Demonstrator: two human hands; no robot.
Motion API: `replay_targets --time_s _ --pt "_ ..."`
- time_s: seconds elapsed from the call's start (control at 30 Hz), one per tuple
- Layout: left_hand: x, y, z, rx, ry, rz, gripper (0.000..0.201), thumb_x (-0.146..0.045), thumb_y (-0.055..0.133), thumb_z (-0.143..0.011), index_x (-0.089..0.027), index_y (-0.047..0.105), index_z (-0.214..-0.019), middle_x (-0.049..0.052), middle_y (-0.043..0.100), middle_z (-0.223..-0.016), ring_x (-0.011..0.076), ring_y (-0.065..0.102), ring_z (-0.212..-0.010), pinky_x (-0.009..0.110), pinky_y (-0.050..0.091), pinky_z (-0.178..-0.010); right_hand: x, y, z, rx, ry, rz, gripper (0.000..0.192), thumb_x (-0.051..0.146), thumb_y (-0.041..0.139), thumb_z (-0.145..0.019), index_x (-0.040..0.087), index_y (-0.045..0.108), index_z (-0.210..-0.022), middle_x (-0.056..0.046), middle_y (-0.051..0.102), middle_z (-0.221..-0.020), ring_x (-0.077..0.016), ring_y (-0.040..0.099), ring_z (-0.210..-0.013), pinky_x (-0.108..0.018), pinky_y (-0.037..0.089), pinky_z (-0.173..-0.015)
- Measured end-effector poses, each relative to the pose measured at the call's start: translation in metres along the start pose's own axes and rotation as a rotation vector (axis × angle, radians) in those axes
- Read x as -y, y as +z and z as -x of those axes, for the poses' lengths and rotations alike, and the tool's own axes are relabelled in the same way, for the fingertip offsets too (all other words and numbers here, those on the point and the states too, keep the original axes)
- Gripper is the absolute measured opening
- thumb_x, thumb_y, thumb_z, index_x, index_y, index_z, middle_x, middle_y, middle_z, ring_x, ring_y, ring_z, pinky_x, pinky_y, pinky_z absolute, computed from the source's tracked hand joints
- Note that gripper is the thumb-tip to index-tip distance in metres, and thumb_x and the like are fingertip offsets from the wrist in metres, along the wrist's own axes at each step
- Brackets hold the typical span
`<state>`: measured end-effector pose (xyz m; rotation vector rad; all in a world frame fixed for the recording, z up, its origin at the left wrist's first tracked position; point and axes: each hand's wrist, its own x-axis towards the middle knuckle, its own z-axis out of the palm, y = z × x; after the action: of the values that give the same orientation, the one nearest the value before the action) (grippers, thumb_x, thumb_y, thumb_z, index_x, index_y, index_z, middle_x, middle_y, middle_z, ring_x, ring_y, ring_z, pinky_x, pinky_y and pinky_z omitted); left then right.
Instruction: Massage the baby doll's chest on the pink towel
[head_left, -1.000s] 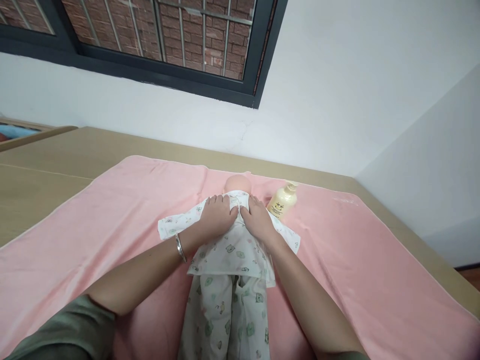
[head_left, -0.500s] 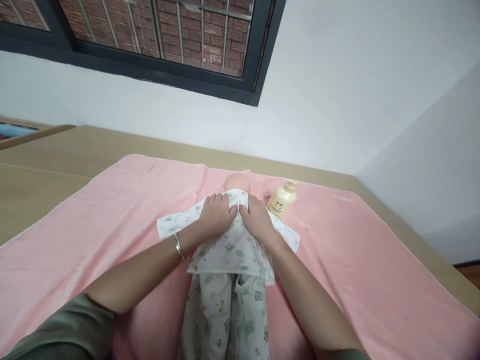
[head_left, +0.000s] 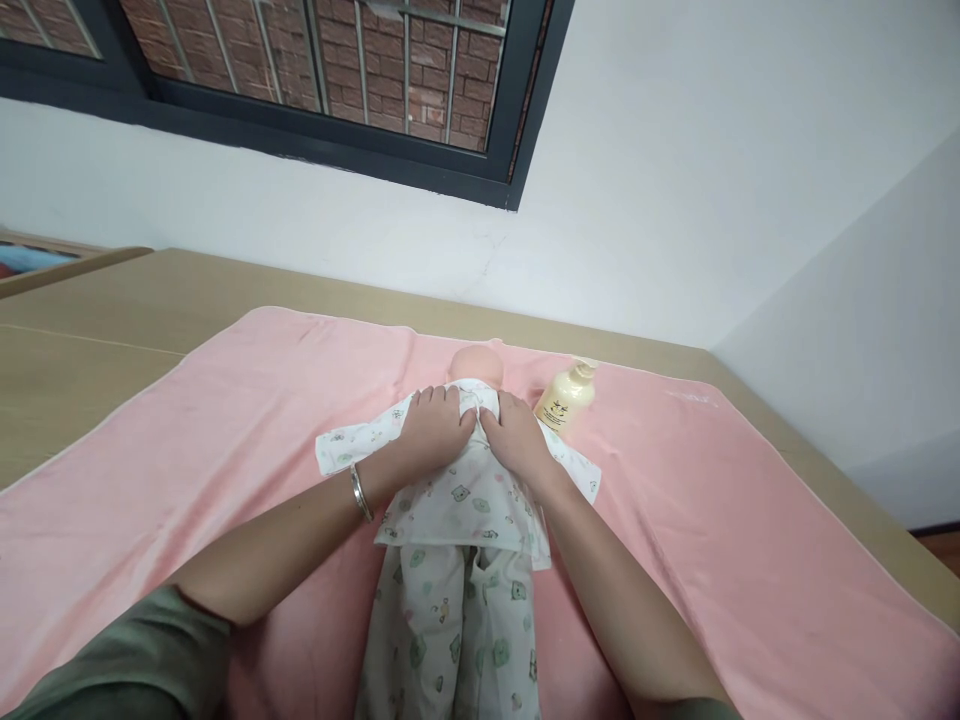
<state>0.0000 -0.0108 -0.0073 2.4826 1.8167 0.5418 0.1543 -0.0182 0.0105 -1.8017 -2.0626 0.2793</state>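
Doll in white printed pyjamas, lying flat

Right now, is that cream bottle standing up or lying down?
Lying down: the cream bottle rests tilted on the pink towel, pump pointing toward the wall.

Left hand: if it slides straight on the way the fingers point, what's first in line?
The left hand lies flat on the doll's printed top, fingers pointing toward the far wall. Straight on, it would probably meet the doll's head first, just past the collar; depth there is hard to judge.
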Motion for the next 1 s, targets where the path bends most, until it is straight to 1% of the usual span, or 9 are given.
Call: replay_targets --time_s 0.33,0.5,0.6,0.8,0.93,1.0 --pt "0.0001 0.002 0.0004 -0.021 -0.005 -0.005 0.034 -0.032 0.041 -0.101 -0.01 0.063 -0.113 0.02 0.07 -0.111 0.0339 0.064 -0.108 0.049 0.047 -0.098 -0.0004 0.0026 -0.0005 -0.019 -0.018 0.006 0.024 0.029 0.046 -0.101 0.015 0.064 -0.109 -0.014 0.071 -0.116 -0.0271 0.062 -0.11 -0.034 0.042 -0.094" --pt "-0.0003 0.0009 -0.0003 -0.015 -0.014 -0.001 0.033 -0.032 0.041 -0.101 -0.011 0.063 -0.113 0.019 0.07 -0.11 0.0337 0.064 -0.107 0.049 0.047 -0.097 -0.0011 0.0031 -0.0005 -0.011 -0.022 0.012 0.026 0.03 0.044 -0.101 0.016 0.064 -0.109 -0.014 0.071 -0.115 -0.0276 0.061 -0.108 -0.035 0.043 -0.093" --pt "-0.0016 -0.0022 -0.0003 0.0 -0.019 0.008 0.034 -0.032 0.041 -0.101 -0.01 0.063 -0.113 0.02 0.07 -0.111 0.0344 0.064 -0.108 0.05 0.047 -0.098 -0.001 0.0024 0.0 -0.014 -0.037 -0.011 0.027 0.029 0.043 -0.101 0.016 0.064 -0.113 -0.013 0.071 -0.117 -0.0282 0.061 -0.11 -0.036 0.043 -0.095" --pt "-0.0016 -0.0053 -0.0001 0.02 -0.016 0.036 0.033 -0.032 0.04 -0.101 -0.012 0.063 -0.114 0.022 0.07 -0.113 0.0353 0.063 -0.11 0.053 0.047 -0.099 -0.0017 0.0018 0.0008 -0.012 -0.033 -0.018 0.038 0.031 0.042 -0.101 0.013 0.059 -0.129 -0.016 0.069 -0.129 -0.0306 0.06 -0.12 -0.038 0.041 -0.102" --pt "-0.001 -0.005 -0.0001 0.023 -0.017 0.05 0.033 -0.033 0.04 -0.101 -0.012 0.063 -0.114 0.022 0.07 -0.114 0.0353 0.063 -0.11 0.053 0.047 -0.099 -0.0029 0.0028 -0.0005 -0.013 -0.061 -0.024 0.038 0.03 0.042 -0.101 0.013 0.059 -0.13 -0.015 0.069 -0.129 -0.0286 0.06 -0.121 -0.036 0.041 -0.104" --pt "-0.0012 -0.0052 -0.0003 0.032 -0.024 0.049 0.034 -0.033 0.041 -0.101 -0.012 0.063 -0.115 0.021 0.07 -0.115 0.0349 0.063 -0.111 0.052 0.046 -0.099 -0.0026 0.0029 -0.0009 -0.008 -0.047 -0.015 0.036 0.03 0.042 -0.101 0.013 0.061 -0.126 -0.016 0.07 -0.127 -0.0283 0.061 -0.119 -0.036 0.042 -0.101"
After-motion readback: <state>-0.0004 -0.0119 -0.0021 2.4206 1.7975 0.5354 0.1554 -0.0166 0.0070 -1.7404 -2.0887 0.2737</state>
